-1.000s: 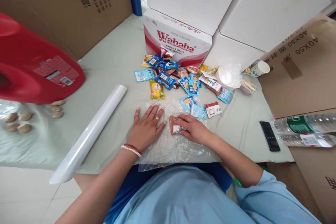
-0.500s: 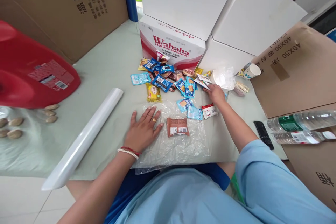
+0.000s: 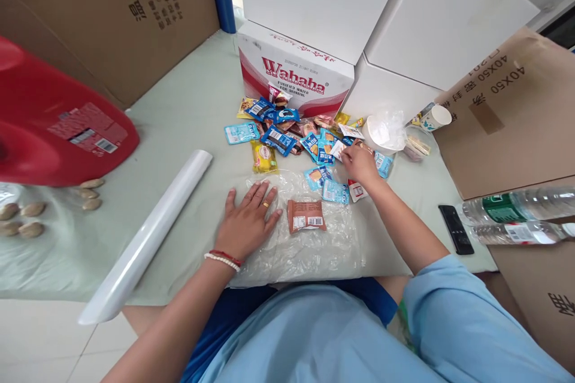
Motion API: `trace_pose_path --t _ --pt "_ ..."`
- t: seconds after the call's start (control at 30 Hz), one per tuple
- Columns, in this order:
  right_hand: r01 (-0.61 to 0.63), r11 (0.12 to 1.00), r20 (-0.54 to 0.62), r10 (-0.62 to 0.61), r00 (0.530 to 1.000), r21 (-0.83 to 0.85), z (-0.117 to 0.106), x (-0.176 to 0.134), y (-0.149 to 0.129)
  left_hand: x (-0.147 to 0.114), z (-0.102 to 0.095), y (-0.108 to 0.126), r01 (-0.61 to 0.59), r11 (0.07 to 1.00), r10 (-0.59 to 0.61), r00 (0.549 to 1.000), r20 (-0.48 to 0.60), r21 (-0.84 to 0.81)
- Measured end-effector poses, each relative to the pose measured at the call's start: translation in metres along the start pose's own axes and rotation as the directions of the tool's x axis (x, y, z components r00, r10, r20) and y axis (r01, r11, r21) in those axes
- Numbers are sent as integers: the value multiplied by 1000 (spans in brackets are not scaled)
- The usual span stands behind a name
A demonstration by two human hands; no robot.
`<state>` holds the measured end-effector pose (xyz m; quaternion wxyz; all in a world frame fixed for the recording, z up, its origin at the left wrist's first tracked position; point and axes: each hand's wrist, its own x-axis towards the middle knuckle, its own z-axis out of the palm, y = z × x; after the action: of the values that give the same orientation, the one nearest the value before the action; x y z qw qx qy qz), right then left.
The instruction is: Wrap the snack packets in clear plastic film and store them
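My left hand (image 3: 246, 222) lies flat with fingers spread on a clear plastic bag (image 3: 335, 251). Just right of its thumb, a brown snack packet (image 3: 306, 216) rests on the same bag. My right hand (image 3: 360, 166) pinches a small white packet (image 3: 338, 149) at the edge of a pile of wrapped snacks. Blue packets (image 3: 326, 145), dark blue packets (image 3: 278, 140) and a yellow packet (image 3: 263, 157) make up part of that pile. Partly hidden under my right wrist is a red and white packet (image 3: 356, 191). A light blue packet (image 3: 335, 191) lies left of it.
Behind the snacks stands a Wahaha carton (image 3: 294, 75). A white bowl (image 3: 381, 134) and paper cup (image 3: 436, 118) are at the back right. Plastic bottles (image 3: 516, 208) and a black phone (image 3: 456, 229) lie right. Leftward are a white roll (image 3: 148, 236) and red jug (image 3: 63, 119).
My right hand has shifted left and slightly toward me, with a small white packet at its fingertips. A light blue packet and a brown one now show beside it. My left hand stays flat.
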<state>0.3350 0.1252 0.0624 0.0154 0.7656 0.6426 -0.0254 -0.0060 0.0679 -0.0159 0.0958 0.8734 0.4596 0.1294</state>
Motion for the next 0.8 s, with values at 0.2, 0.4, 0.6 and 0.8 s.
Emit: trace_pose_path --t 0.2,0.4,0.6,0.8 --pt "-134 991 16 135 991 -19 20 17 -65 0 -1 2 20 1000 -20 1000 14 13" --pt "-52 998 64 53 997 -19 9 13 -49 -1 -2 4 33 999 -33 999 18 4" --pt "133 831 -98 -95 991 540 -7 -22 -26 -1 -2 4 28 1000 -28 999 14 -7" --pt "173 654 252 -503 827 736 12 -68 -38 -2 -4 6 36 999 -36 999 20 -3"
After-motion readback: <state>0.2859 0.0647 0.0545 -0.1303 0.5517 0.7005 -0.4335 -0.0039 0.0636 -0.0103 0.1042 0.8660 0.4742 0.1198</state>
